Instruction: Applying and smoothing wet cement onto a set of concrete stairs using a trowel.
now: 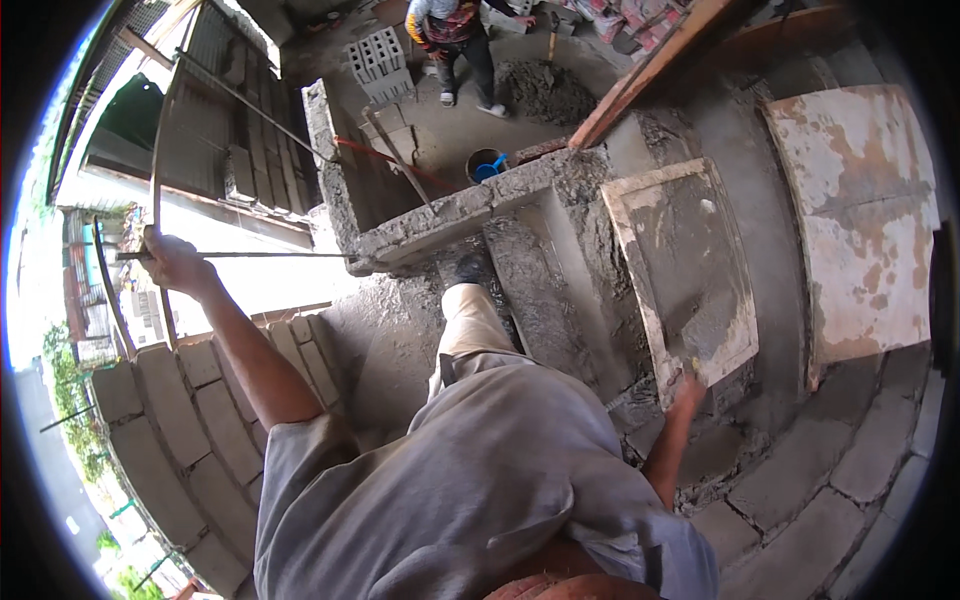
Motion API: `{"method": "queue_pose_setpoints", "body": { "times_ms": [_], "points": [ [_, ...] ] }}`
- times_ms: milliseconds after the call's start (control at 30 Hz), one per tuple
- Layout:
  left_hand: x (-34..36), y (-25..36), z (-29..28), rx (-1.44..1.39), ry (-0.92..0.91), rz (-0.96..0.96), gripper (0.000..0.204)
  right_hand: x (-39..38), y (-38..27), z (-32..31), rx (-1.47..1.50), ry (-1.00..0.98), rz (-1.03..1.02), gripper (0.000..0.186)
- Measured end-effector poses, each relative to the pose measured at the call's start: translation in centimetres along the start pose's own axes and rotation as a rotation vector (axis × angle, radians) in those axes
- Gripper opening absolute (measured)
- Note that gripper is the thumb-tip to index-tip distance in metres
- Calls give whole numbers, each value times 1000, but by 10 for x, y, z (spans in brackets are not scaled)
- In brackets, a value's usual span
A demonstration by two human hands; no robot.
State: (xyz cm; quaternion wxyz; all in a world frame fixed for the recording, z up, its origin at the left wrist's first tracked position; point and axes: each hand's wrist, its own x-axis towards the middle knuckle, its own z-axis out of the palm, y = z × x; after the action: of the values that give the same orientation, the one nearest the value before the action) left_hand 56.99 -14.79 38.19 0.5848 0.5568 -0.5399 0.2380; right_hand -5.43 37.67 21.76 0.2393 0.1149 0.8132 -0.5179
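My left hand is raised at the far left, closed around a thin steel bar. The bar runs sideways to the end of a rough block wall; an upright bar meets it at the hand. My right hand is closed at the near edge of a wood-rimmed mortar board. It appears to grip a trowel, whose grey blade rests on the mortar-smeared board; the fingers hide most of the handle. One foot stands on wet, mortar-covered steps.
A stained panel stands at right, with block walls on both sides. Beyond the low wall are a bucket with a blue dipper, a mortar pile, hollow blocks and another person. A wooden beam slants across the upper right.
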Motion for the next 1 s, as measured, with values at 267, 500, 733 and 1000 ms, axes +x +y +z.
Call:
{"method": "queue_pose_setpoints", "body": {
  "times_ms": [267,500,733,1000],
  "points": [
    [0,43,-11,-349,-30,-474,25,61,60,-44,-631,-95,-471,34],
    [4,69,-1,-294,-38,-604,25,9,6,-7,17,-6,29,22],
    [-4,1,-10,-51,-182,-304,30,-1,-38,43,191,20,-21,24],
    [-6,27,-5,410,-308,-5,18,22,-79,137,141,-17,-54,13]
  ]
}}
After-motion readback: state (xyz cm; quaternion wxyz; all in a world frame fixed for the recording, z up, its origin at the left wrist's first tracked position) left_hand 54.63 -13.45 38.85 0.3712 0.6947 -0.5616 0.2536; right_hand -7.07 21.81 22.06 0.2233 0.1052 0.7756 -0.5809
